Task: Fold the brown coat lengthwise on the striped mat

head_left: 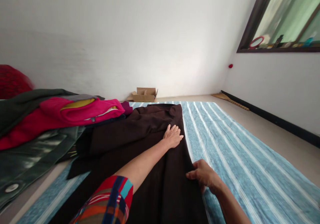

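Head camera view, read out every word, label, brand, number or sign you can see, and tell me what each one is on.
No readable text anywhere in the view.
Dark bottle and blue item on the window sill: too small and blurred to read.
Round white disc on the dark green item: blurred, no lettering made out.
Cardboard box: no legible print.
Dark brown garment under the hands: no lettering visible.

Head-worn view, forward and down

Dark-brown garment (166, 174) | spread lengthwise, creased | on blue striped sheet (226, 145)
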`<state>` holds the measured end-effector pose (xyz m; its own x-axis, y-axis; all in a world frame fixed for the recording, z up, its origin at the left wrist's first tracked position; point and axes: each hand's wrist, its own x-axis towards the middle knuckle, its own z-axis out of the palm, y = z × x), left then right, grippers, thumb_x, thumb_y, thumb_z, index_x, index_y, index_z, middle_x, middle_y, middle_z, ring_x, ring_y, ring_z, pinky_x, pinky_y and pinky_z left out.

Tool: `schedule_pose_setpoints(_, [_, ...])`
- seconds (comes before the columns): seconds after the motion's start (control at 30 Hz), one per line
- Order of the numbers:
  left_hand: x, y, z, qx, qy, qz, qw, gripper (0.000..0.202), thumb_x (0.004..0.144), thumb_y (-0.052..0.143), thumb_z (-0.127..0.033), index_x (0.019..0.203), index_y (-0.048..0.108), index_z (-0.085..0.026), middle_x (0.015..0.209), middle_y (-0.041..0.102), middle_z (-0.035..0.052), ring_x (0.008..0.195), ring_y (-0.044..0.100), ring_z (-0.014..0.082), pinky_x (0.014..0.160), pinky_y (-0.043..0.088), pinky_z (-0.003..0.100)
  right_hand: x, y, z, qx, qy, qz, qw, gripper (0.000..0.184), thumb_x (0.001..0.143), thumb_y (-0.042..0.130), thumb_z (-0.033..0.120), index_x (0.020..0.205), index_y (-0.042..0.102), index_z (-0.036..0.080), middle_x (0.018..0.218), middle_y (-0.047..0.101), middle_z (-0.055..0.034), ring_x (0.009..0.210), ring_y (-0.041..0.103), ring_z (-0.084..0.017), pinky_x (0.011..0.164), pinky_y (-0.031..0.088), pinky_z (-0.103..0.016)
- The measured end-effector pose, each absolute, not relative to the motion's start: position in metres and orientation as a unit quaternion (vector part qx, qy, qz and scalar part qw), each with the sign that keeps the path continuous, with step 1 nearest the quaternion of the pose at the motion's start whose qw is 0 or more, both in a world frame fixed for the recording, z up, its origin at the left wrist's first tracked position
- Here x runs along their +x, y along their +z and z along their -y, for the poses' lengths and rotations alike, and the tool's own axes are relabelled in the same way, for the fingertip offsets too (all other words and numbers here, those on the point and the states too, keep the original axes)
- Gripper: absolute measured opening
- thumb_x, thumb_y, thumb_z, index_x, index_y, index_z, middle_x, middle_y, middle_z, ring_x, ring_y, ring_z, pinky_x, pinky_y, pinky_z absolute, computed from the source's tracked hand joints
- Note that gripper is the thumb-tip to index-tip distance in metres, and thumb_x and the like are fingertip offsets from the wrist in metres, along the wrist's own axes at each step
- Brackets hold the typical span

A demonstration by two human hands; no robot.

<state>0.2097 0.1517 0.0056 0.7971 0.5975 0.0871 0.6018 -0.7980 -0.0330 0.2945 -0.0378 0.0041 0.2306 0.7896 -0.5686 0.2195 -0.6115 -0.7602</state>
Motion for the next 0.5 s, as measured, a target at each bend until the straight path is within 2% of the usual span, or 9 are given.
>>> schedule_pose_setpoints(0.23, [0.176,0.005,-0.101,-0.947,-0.021,0.321,-0.026,0.057,0.090,0.024,-0.048,0.130,0.043,-0.012,0.144,0.034,0.0135,0.136,0.020,0.0238,0.110,0.011,0.047,0.286,0.008,0.067,-0.712,0.531,0.361,0.284,0.007,0.065,0.057,0.019,0.064,0.056,0.012,0.043,0.053,0.0013,0.031,0.047,-0.011,0.026,0.030,-0.017])
schedule_pose_setpoints(0.5, [0.150,0.005,-0.056,-0.933,0.010,0.345,-0.107,0.069,0.087,0.022,-0.057,0.140,0.028,-0.014,0.150,0.017,0.0126,0.139,0.007,0.0248,0.109,0.010,0.051,0.281,0.006,0.087,-0.697,0.542,0.366,0.293,0.014,0.063,0.057,0.021,0.065,0.061,0.009,0.046,0.057,-0.0025,0.032,0.048,-0.012,0.024,0.028,-0.017])
